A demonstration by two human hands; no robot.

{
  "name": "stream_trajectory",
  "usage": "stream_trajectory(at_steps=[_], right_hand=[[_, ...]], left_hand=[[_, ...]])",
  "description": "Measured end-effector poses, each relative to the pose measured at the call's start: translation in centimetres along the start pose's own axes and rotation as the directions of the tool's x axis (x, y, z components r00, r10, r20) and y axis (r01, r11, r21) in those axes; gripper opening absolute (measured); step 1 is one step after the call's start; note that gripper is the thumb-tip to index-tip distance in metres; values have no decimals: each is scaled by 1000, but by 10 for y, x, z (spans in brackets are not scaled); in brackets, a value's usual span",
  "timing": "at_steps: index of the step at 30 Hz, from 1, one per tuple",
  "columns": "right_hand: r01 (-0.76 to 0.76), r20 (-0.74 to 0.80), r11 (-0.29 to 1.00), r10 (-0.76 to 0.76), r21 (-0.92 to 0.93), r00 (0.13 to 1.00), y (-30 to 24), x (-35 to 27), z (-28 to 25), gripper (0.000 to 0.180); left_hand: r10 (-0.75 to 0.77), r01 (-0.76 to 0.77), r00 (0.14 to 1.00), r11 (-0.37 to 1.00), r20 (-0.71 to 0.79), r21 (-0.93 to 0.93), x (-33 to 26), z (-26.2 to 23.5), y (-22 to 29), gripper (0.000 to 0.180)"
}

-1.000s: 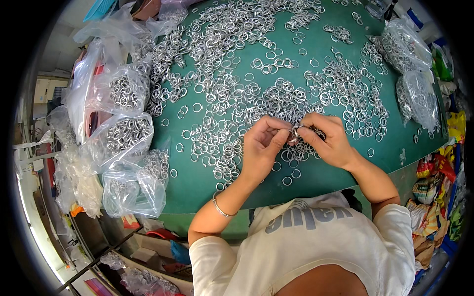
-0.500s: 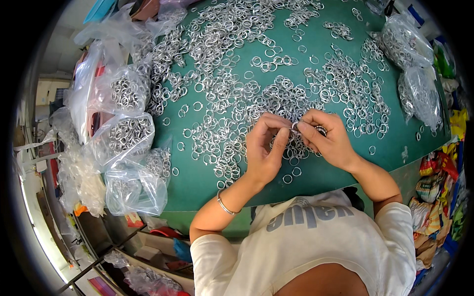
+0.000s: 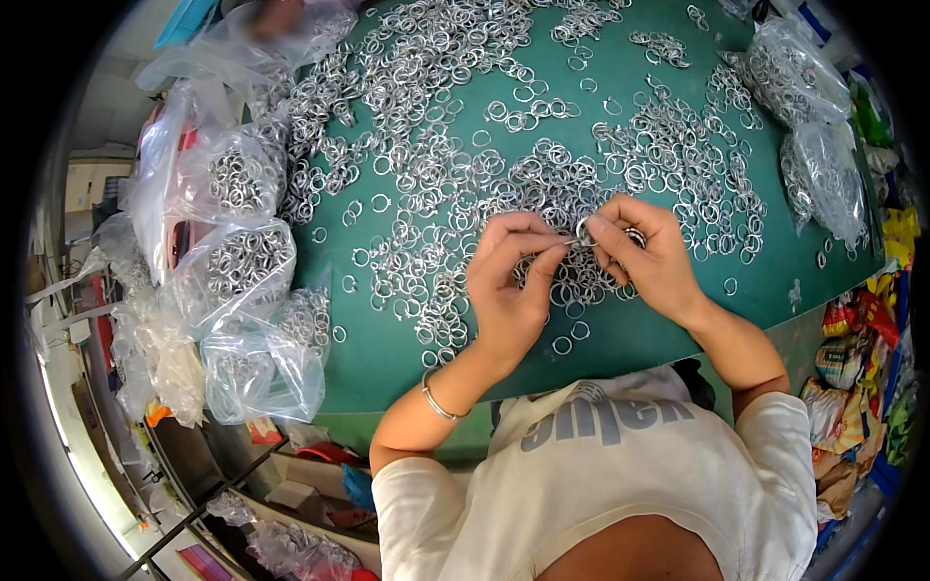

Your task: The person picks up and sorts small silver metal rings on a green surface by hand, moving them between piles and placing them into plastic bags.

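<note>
Silvery metal rings (image 3: 547,179) lie heaped just beyond my hands on a green tabletop (image 3: 387,373). My right hand (image 3: 651,259) is closed, pinching one metal ring (image 3: 583,230) upright between thumb and forefinger. More rings (image 3: 635,236) show in its curled fingers. Close beside that ring, my left hand (image 3: 513,286) pinches with thumb and fingertips. What sits in this pinch, a thin small piece perhaps, is too small to make out. Both hands hover over the near edge of the heap, and a few loose rings (image 3: 572,337) lie below them.
Clear plastic bags of rings (image 3: 247,261) line the table's left side. Two more filled bags (image 3: 823,184) rest at the right edge. Scattered rings (image 3: 426,58) spread across the far table. Colourful packages (image 3: 843,358) are stacked beyond the right edge; shelves (image 3: 320,484) stand lower left.
My left hand has shifted slightly left, widening the space between the hands. The ring in my right hand now shows more fully. The whole view has moved a little.
</note>
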State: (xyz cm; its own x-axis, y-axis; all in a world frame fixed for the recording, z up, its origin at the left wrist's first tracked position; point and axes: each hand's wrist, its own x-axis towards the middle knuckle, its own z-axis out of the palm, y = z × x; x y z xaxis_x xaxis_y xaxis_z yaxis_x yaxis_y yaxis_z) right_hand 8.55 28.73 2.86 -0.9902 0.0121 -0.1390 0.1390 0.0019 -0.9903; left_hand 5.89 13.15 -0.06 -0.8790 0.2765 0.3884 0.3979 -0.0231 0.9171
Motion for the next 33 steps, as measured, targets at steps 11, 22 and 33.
stream_trajectory(at_steps=[11,22,33], right_hand=[[-60,122,998,61,-17,991,5,6,-2,15],[-116,97,989,106,96,990,13,10,-7,16],[-107,131,993,100,45,986,10,9,-4,20]], left_hand=[[-483,472,862,655,153,-590,6,-7,-12,17],[-477,493,864,733,163,-469,5,-6,-6,15],[69,-82,996,969,63,234,5,-5,-5,13]])
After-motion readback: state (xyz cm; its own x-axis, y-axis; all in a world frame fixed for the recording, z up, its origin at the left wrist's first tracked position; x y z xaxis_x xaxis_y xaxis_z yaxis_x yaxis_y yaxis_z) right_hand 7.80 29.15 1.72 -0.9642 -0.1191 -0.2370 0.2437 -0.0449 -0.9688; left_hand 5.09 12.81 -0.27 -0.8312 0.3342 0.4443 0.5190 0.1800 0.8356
